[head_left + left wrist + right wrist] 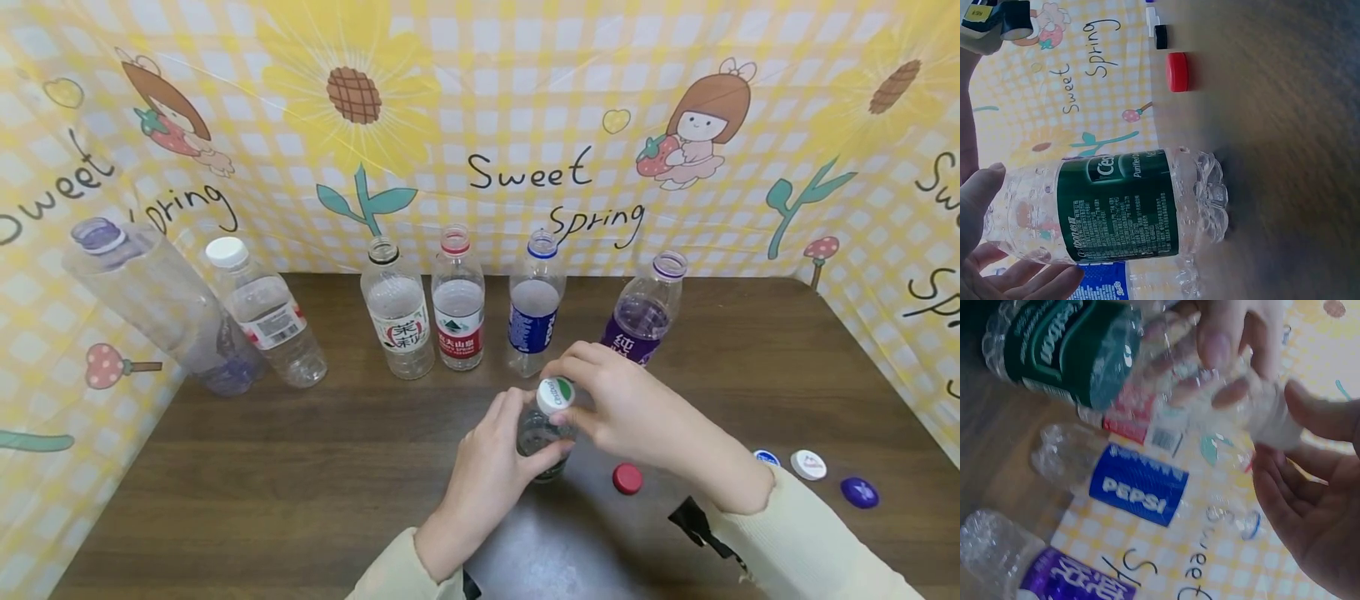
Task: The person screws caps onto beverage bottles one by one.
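Note:
A clear plastic bottle with a green label (1116, 209) stands upright on the table in front of me. My left hand (483, 467) grips it round its upper body, thumb on the near side and fingers on the far side. On the bottle's mouth sits a white cap (555, 395) with a green mark on top. The thumb and fingers of my right hand (637, 408) pinch this cap from the right side. Just right of the bottle, a red cap (627, 478) lies on the table.
Uncapped bottles line the back: jasmine-label (401, 329), red-label (459, 325), Pepsi (534, 325), purple-label (637, 321). At left, a large clear bottle (172, 308) leans beside a white-capped bottle (273, 317). Blue (767, 457), white (808, 465) and purple (859, 492) caps lie at right.

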`<state>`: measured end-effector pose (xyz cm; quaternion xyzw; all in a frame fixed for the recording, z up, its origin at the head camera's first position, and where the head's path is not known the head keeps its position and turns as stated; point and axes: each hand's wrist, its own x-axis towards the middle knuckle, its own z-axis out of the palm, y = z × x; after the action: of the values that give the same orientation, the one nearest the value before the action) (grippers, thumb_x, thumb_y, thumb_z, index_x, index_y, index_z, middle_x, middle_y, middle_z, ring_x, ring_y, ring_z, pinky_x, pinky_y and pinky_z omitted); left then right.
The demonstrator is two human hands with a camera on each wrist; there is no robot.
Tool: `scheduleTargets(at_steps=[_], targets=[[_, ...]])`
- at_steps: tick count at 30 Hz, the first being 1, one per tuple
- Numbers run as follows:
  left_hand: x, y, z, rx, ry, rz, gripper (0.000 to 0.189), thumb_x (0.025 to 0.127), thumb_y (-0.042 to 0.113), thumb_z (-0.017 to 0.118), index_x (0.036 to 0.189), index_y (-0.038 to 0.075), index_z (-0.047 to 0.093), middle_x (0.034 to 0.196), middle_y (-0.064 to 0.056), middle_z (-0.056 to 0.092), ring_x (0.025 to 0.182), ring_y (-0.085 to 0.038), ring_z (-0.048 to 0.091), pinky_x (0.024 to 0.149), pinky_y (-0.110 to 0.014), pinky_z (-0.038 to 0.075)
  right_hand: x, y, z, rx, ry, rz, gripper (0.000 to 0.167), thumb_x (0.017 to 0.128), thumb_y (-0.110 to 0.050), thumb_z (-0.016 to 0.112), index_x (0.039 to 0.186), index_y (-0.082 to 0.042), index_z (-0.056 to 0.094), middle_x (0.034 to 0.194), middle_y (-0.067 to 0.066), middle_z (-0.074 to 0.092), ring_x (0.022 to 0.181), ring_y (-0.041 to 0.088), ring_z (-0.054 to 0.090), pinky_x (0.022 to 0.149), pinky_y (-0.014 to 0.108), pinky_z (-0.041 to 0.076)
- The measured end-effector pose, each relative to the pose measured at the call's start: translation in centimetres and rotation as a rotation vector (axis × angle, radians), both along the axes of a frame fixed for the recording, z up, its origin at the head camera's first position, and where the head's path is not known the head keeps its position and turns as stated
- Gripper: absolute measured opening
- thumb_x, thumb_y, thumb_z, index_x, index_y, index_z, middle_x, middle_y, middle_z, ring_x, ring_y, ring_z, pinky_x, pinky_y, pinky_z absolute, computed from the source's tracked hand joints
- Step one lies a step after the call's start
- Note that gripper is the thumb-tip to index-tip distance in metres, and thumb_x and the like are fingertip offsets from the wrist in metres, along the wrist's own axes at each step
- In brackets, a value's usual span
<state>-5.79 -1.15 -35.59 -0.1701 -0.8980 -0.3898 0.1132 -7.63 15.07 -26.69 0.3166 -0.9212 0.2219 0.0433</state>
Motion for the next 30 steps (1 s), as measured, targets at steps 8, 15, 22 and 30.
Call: scheduleTargets(at_steps=[8, 15, 22, 30], targets=[[-0.1, -0.1, 0.0, -0.022, 0.006, -0.008, 0.045, 0.077, 0.037, 0.078, 0.105, 0.012, 0.054, 0.097, -0.004, 0.062, 0.082, -0.019, 0.067, 0.060, -0.030, 0.052, -1.1, 1.0, 0.7, 0.051, -0.072, 0.163, 0.039, 0.081, -0.002, 0.071, 0.117, -0.014, 0.065, 0.108, -0.001, 0.062, 0.102, 0.014, 0.058, 0.087, 0.035, 0.053], [-0.1, 0.0, 0.0, -0.055, 0.017, 0.007, 0.046, 0.076, 0.040, 0.078, 0.101, 0.012, 0.052, 0.090, -0.001, 0.058, 0.071, -0.018, 0.064, 0.052, -0.026, 0.047, -1.5, 1.2, 1.2, 0.084, -0.079, 0.265, 0.033, 0.084, -0.001, 0.068, 0.112, -0.018, 0.066, 0.108, -0.003, 0.060, 0.101, 0.013, 0.058, 0.085, 0.033, 0.053], [0.0, 0.1, 0.1, -0.071, 0.047, 0.029, 0.047, 0.074, 0.041, 0.079, 0.097, 0.012, 0.051, 0.086, -0.001, 0.058, 0.064, -0.016, 0.060, 0.048, -0.026, 0.044, -1.2, 0.9, 1.0, 0.113, -0.023, 0.255, 0.032, 0.082, -0.002, 0.070, 0.111, -0.014, 0.066, 0.103, -0.002, 0.059, 0.094, 0.009, 0.058, 0.081, 0.027, 0.054], [0.1, 0.1, 0.2, -0.070, 0.024, 0.035, 0.046, 0.075, 0.041, 0.079, 0.097, 0.012, 0.052, 0.086, -0.002, 0.057, 0.064, -0.014, 0.058, 0.048, -0.023, 0.042, -1.0, 0.7, 0.6, 0.082, 0.061, 0.233, 0.029, 0.080, -0.001, 0.071, 0.107, -0.012, 0.067, 0.100, -0.002, 0.060, 0.089, 0.007, 0.059, 0.079, 0.026, 0.055]])
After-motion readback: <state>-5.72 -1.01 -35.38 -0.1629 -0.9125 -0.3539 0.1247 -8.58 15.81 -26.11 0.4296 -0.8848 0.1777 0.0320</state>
